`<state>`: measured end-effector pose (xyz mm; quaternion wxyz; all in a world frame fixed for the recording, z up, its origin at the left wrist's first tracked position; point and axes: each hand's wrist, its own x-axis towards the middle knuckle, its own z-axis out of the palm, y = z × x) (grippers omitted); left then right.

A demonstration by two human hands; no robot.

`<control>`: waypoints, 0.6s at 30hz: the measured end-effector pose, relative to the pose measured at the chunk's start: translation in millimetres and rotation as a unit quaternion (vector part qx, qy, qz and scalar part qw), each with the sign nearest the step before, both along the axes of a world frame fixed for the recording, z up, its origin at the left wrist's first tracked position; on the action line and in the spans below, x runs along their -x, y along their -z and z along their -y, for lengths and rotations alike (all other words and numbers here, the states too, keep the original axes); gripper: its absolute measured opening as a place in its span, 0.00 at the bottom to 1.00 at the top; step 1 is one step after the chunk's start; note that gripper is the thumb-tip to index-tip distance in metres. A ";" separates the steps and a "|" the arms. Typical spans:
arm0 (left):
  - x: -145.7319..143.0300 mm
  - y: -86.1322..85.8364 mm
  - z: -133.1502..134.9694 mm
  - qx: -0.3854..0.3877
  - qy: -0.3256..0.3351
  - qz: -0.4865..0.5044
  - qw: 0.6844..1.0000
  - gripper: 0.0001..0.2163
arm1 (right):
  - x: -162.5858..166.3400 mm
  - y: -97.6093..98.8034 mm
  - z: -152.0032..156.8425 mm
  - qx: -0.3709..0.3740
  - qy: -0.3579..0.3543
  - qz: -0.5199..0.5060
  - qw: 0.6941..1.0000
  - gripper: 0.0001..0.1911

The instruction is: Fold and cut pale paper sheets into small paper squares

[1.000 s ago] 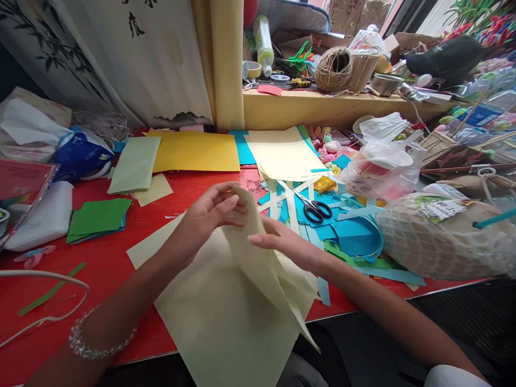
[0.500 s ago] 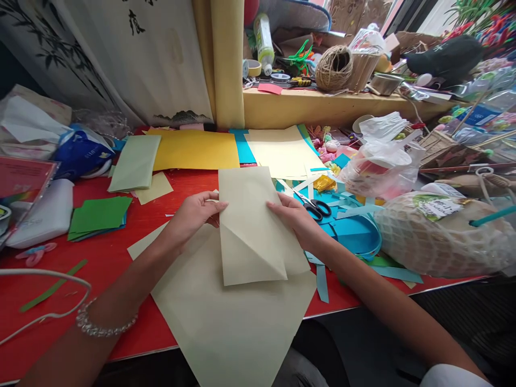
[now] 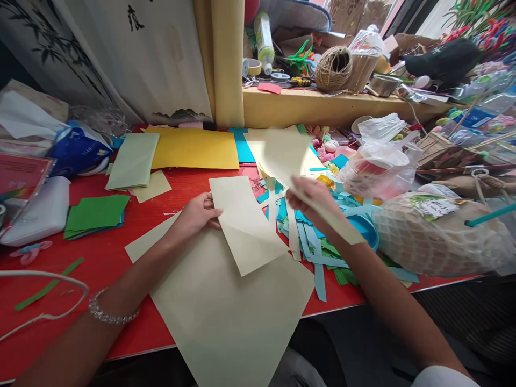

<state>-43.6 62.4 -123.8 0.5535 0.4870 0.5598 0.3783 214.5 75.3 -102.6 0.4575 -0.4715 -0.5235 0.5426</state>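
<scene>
My left hand (image 3: 199, 217) is closed on the left edge of a cream paper rectangle (image 3: 248, 226), which is tilted above a larger cream sheet (image 3: 234, 317). That sheet hangs over the table's front edge. My right hand (image 3: 312, 201) is closed on another piece of cream paper (image 3: 286, 153), raised to the right and partly blurred by motion; a narrow part of it runs along the wrist. Below this hand lie blue paper strips (image 3: 318, 279) and green scraps (image 3: 342, 271). The black-handled scissors seen earlier are hidden now.
On the red table (image 3: 116, 279) lie green paper squares (image 3: 97, 212), folded pale-green paper (image 3: 133, 161) and a yellow sheet (image 3: 193, 148). A net-wrapped bundle (image 3: 435, 234) and a plastic bag (image 3: 382, 156) stand at right. A white cable (image 3: 83, 290) curves at front left.
The paper between my hands has come apart into two pieces. My right hand has moved right with one, while my left hand keeps the other, now tilted. Green scraps have come into view.
</scene>
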 end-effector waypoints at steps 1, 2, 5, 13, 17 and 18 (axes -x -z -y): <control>-1.6 -0.4 0.7 0.006 0.010 -0.001 1.000 0.17 | 7.2 5.9 2.9 0.014 -0.039 0.054 0.998 0.15; -3.3 -1.1 1.5 0.009 0.019 -0.003 1.000 0.18 | 14.7 11.7 6.0 0.016 -0.066 0.116 0.991 0.16; -7.6 -3.6 4.1 -0.001 0.027 -0.017 0.999 0.16 | 32.8 23.3 13.8 -0.046 -0.089 0.265 0.959 0.20; -11.4 -4.4 9.1 -0.045 0.032 -0.019 0.998 0.16 | 39.6 22.5 20.9 -0.096 -0.070 0.301 0.946 0.23; -9.8 -8.9 9.9 -0.082 0.014 -0.011 0.996 0.14 | 35.7 20.5 18.8 -0.205 0.033 0.265 0.942 0.16; -9.6 -10.4 10.1 -0.088 0.011 -0.005 0.996 0.13 | 34.1 19.5 17.7 -0.207 0.046 0.233 0.949 0.19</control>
